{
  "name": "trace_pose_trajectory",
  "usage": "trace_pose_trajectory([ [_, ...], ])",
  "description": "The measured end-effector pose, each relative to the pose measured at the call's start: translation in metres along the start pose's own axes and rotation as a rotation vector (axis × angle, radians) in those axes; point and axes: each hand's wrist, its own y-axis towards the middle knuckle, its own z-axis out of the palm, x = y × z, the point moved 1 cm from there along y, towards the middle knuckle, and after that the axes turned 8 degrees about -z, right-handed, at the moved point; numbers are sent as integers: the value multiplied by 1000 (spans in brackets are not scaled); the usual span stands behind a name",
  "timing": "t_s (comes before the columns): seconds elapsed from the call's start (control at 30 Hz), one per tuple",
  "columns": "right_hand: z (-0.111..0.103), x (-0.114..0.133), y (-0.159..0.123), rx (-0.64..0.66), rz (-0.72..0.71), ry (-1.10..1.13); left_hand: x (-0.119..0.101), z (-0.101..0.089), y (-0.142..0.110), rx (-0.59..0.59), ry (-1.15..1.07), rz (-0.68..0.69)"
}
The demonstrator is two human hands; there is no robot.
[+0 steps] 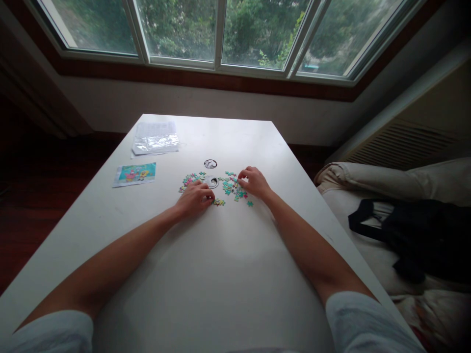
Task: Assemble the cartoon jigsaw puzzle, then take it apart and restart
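My left hand point(196, 198) rests on the white table with its fingers curled. Its thumb and fingertips touch the left end of a short strip of jigsaw puzzle pieces point(220, 202). To the right, my right hand point(254, 182) is bent in a pinch at the edge of a loose pile of green and mixed-colour puzzle pieces point(230, 188). Whatever lies between those fingertips is too small to make out. Beyond my left hand spreads another pile of pieces point(191, 179), partly covered by the hand. One green piece point(250, 203) lies apart, nearer to me.
A round hole point(210, 164) opens in the table, with a round grey cover point(211, 182) between the piles. At left lie a colourful cartoon picture sheet point(135, 174) and a clear plastic bag with paper point(155, 138). Dark clothing point(415, 230) lies on a pale sofa point(371, 255) at right.
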Motion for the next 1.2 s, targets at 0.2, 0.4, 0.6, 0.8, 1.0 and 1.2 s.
trace_pose_trajectory([
  [0.2,-14,19,-5,156,-70,-102,5,-2,0,-19,13,2],
  [0.4,-11,34,-7,165,-83,-158,9,-1,-1,-47,38,-5],
  [0.6,-4,35,-9,98,27,-147,14,2,-1,-77,71,-41],
  [0.8,-1,29,-8,103,87,-40,13,1,-2,-74,76,-31],
  [1.0,1,29,-8,87,123,-36,12,0,-2,-68,81,-39],
  [1.2,3,33,-7,57,71,-154,8,-2,-1,-55,62,-4],
])
